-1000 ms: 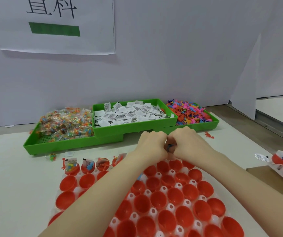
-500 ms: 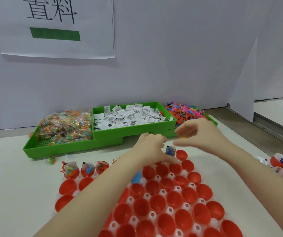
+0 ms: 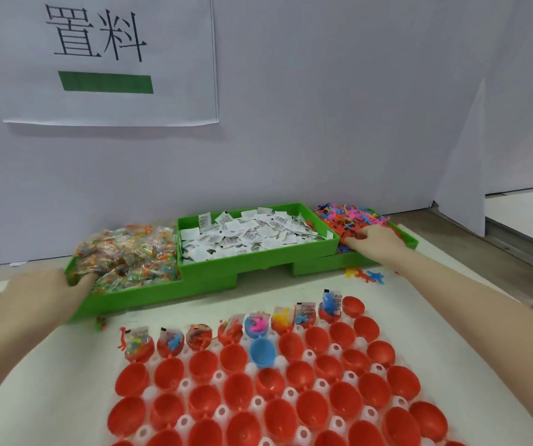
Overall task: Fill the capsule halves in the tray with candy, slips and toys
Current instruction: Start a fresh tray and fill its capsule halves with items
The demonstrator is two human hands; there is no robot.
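With the left hand [image 3: 36, 296] spread over the candy packets [image 3: 126, 255] and the right hand's [image 3: 376, 241] fingers curled into the plastic toys [image 3: 350, 217], pinch just one of each for the empty far-right red capsule half [image 3: 352, 306].

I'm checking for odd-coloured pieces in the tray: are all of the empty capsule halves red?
No: one empty blue capsule half sits in the second row among the red capsule halves.

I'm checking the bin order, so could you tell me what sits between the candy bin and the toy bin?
In the head view, the green bin of paper slips sits between the candy bin and the toy bin.
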